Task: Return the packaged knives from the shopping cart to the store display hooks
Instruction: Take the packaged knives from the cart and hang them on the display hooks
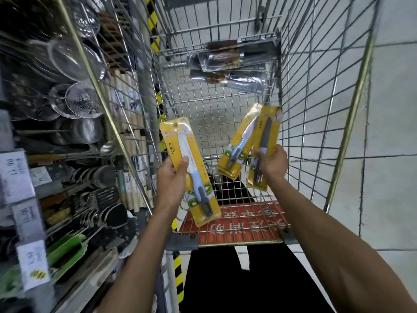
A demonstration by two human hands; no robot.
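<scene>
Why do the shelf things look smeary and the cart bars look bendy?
In the head view, the strainers on the left are smeared by motion blur, the wide-angle lens bows the cart wires, and the yellow knife pack in the left hand looks sharper.

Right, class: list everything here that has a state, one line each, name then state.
left hand: grips the single yellow pack.
single yellow pack: held up, tilted.
right hand: grips the two fanned yellow packs.
two fanned yellow packs: held together over the cart, spread apart at the top.
dark knife bags: lying at the cart's far end.
shopping cart: still holds knives.
</scene>
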